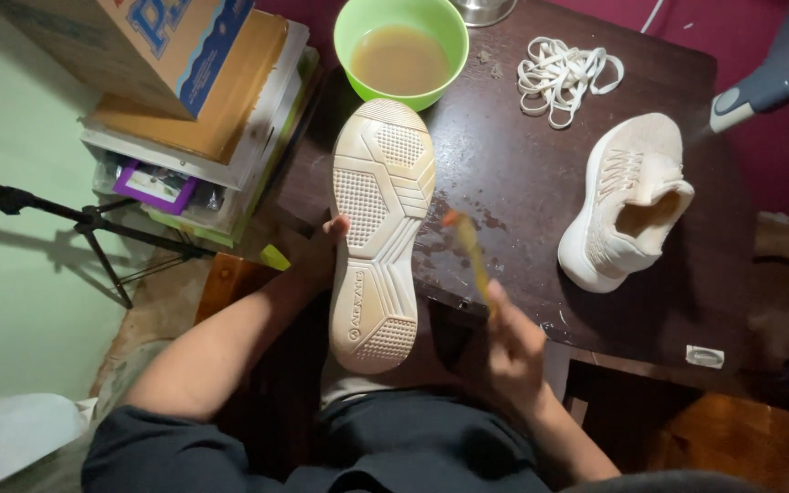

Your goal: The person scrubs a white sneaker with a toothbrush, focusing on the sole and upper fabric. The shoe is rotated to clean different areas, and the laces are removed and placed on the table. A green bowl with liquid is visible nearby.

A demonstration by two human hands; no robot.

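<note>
My left hand (317, 251) grips a cream shoe (381, 228) by its side and holds it sole-up over the near edge of a dark wooden table (522, 164). In my right hand (513, 342) is a yellow brush (469, 251), blurred, with its head just right of the sole. The second cream shoe (627, 201) lies without laces on the table at the right. A green bowl (401, 50) of murky brownish water stands just beyond the held shoe's toe. White laces (563, 73) lie in a loose pile at the back of the table.
A stack of books and boxes (198, 110) sits left of the table, with a cardboard box on top. A black tripod (84, 224) stands at the far left. A grey and blue object (773, 68) pokes in at top right. Water drops wet the table near the brush.
</note>
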